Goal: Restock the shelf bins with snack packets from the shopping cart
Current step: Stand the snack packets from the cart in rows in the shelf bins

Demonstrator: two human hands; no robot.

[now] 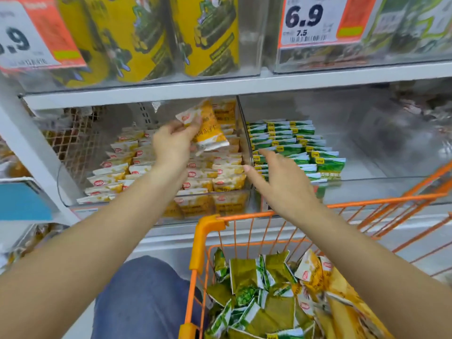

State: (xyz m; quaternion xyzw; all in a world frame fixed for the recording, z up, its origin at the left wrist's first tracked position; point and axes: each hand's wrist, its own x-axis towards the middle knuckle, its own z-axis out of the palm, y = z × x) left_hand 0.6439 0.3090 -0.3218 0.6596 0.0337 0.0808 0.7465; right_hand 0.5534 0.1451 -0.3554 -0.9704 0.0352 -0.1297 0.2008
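Yellow pkt (pixel 209 129) in L hand (pixel 171 145)

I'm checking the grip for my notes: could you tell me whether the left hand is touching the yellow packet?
Touching. The head view shows the left hand pinching the yellow packet by its upper corner, above the yellow bin.
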